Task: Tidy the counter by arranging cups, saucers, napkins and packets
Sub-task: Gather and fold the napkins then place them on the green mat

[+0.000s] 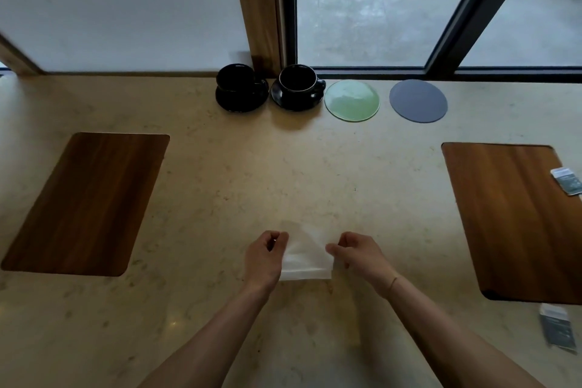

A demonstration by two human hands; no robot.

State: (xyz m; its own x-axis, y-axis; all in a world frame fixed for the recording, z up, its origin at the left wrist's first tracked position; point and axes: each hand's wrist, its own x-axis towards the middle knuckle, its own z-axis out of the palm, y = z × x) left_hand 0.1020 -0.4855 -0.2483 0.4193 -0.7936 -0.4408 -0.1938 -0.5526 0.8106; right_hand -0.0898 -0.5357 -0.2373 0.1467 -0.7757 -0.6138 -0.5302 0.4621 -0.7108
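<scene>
White paper napkin [305, 253], lower centre of frame, on pale stone counter [220, 198]; thin, part folded, upper portion lifted and blurred, bottom edge flat. Left hand [267, 253] pinching its left edge, fingers curled. Right hand [354, 253] pinching right edge, fingers curled likewise. Top centre by window: two black cups on black saucers [242, 97] [297, 94], side by side; right of them a green glass coaster [352, 100], then a grey coaster [418, 100]. Wooden mats [85, 201] [516, 220] left and right. Packets [567, 181] [557, 329] at right edge, blurred.
</scene>
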